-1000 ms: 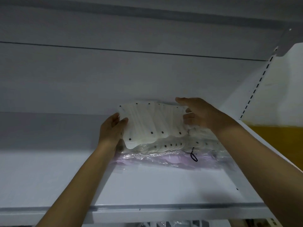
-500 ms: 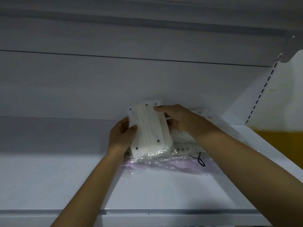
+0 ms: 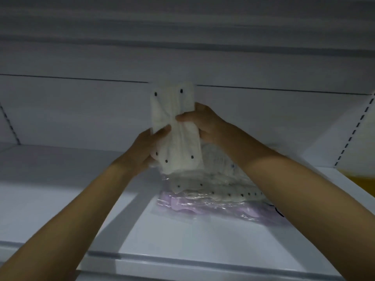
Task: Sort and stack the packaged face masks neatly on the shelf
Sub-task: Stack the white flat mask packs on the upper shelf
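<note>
Held item: white, soft, flat bundle of face masks with small black dots at the corners, standing on end and pinched in at the middle; whether it has a clear wrap is hard to tell in the blur.
Left hand: grips the bundle's lower left edge, thumb across the front, fingers curled behind.
Right hand: grips the right edge slightly higher, thumb pressed into the front crease, fingers wrapped round the back.
Bundle position: raised between both hands, lower end just above the pile or touching it.
Below the grip: pile of clear-wrapped white dotted mask packs, lying flat, spreading right under the right forearm.
Under that pile: lilac mask pack in crinkled clear plastic, flat on the board, sticking out toward the camera.
Support: white metal shelf board, front lip nearest the camera.
Behind the grip: white back panel with a thin horizontal seam.
Right of the grip: white slotted upright strip, well apart from the hands, with a yellow patch beyond it.
</note>
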`<state>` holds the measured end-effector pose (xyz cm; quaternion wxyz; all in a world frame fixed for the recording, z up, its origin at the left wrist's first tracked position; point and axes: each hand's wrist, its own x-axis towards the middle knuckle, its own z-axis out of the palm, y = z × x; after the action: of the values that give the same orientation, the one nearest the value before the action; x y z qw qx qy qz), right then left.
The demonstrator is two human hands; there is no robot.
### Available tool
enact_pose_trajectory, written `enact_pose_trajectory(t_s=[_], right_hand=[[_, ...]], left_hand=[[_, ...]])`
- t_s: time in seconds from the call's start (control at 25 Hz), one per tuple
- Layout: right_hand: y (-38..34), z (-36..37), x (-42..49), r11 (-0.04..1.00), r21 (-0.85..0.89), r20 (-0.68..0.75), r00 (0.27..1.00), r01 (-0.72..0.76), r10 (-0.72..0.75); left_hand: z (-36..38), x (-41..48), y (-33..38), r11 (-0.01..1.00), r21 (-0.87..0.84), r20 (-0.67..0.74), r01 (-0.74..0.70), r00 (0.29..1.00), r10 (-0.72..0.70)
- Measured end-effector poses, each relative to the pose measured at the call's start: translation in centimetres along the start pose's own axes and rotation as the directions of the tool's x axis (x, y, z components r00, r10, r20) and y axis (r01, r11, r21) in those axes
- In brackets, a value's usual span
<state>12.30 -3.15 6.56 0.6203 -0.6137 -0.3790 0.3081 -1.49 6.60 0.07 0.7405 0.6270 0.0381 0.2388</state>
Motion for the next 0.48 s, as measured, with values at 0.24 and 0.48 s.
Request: enact_pose_trajectory(t_s=[0.24, 0.48], right_hand=[[4.7, 7.2, 0.2, 0.983, 0.112, -0.051, 0.989, 0.143, -0.138], [9.8, 15.1, -0.9, 0.992, -0.077, -0.251, 0.961, 0.096, -0.113]], left_hand=[[-6.3, -3.1, 1.8, 0.886, 0.463, -0.272, -0.024, 0.947, 0.168], [-10.9, -5.4, -1.0, 0.895, 0.424, -0.322, 0.137, 0.947, 0.008]])
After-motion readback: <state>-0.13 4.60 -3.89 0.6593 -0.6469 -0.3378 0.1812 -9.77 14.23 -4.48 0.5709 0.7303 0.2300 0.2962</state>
